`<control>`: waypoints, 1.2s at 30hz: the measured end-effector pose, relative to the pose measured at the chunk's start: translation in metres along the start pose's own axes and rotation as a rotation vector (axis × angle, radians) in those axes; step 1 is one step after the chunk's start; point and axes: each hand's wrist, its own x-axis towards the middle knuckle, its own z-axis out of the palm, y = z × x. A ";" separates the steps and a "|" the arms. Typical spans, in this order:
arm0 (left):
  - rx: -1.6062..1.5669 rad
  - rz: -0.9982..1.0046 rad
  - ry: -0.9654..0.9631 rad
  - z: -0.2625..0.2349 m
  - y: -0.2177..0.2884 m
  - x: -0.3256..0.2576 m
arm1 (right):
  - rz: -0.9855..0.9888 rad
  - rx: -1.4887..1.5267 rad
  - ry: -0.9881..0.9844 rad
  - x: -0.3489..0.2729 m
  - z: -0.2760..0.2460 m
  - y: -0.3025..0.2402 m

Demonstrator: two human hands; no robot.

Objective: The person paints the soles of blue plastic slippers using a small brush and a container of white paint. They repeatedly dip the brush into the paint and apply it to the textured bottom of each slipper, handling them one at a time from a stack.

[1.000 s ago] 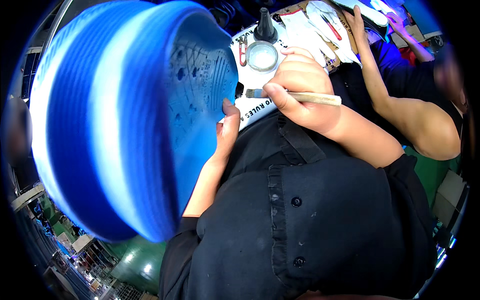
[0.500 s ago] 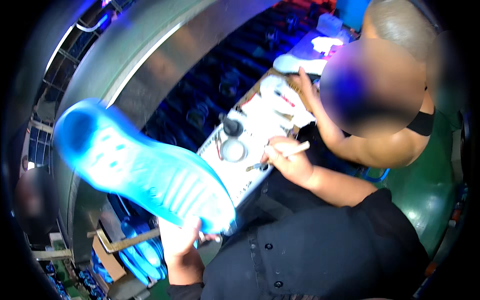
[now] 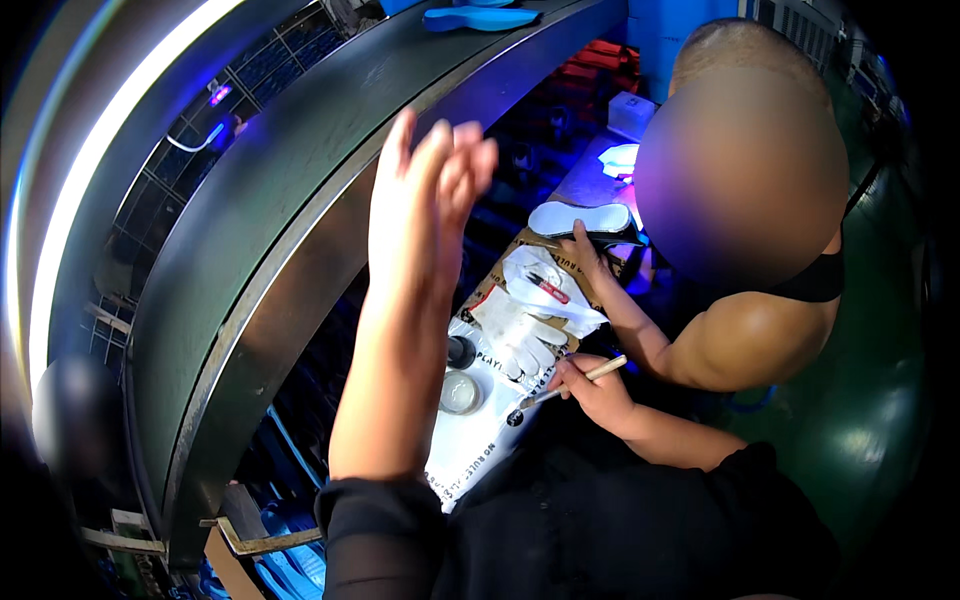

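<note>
Head view: a brush [image 3: 606, 367] is gripped by the right hand [image 3: 597, 392] at the right edge of the worktop [image 3: 470, 425]; the left hand [image 3: 428, 195] is raised, fingers opened.

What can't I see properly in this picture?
All in the head view:
- Left hand: raised and open, but blurred, so the fingernails can't be made out.
- Pale wooden-handled brush in the right hand: its bristles are too small to tell wet from dry.
- Round black container: partly hidden behind the left forearm.
- Bright blue curved pieces, lower left: cut off by the bottom edge.
</note>
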 end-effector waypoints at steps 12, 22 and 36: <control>1.571 -0.297 0.588 -0.315 -0.009 -0.355 | 0.070 0.055 -0.093 0.011 0.031 0.019; 1.601 -0.621 1.021 -0.418 -0.036 -0.517 | 0.174 0.131 -0.206 0.012 0.074 0.012; -0.261 -0.403 1.164 -0.323 -0.027 -0.455 | 0.227 0.022 -0.154 0.006 0.090 0.022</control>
